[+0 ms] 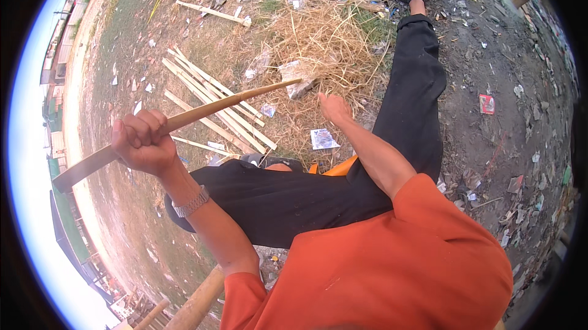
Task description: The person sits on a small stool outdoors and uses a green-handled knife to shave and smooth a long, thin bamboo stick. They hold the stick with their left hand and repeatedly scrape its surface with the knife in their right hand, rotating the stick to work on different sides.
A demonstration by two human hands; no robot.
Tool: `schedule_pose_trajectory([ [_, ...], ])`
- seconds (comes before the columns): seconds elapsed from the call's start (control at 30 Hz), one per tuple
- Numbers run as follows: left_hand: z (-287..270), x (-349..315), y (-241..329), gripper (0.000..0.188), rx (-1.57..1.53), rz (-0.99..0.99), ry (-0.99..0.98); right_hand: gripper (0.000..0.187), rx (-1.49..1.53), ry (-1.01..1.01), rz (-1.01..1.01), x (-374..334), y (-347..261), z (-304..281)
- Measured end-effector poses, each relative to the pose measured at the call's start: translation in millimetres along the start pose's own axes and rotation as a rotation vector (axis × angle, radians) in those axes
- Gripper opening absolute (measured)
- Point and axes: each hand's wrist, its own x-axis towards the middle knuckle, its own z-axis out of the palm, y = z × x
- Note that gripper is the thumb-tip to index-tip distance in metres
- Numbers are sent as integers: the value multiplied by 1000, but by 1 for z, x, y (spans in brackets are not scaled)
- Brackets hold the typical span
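Left hand clenched round strip; long axis crosses its fingers, narrow end toward right hand; right grip: can't tell.

the long strip at left looks like smooth bamboo or wood, with a slight sheen. the slats farther off are pale, matt, split wood. the watch band is shiny metal. shirt and trousers are matt cloth. far off, the straw is dry and rough; at right, the ground looks gritty and matt.
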Motion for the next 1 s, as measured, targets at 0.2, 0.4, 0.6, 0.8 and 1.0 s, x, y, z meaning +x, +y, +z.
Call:
schedule_pose_trajectory([
  [0.2,-18,-2,-2,41,-132,-39,-16,52,-17,46,-232,-40,-46,-26],
  [0.4,-20,0,-4,43,-187,-42,-81,36,-218,204,-467,-60,-54,-26],
  [0.6,-13,-1,-5,42,-147,-25,-65,44,-140,104,-420,-68,-41,-33],
  [0.8,-12,-2,-4,41,-190,-43,-72,62,214,-165,-292,-77,-48,-33],
  [1.0,-19,-5,-4,40,-267,-21,-255,72,51,-229,-200,-54,-58,-25],
])
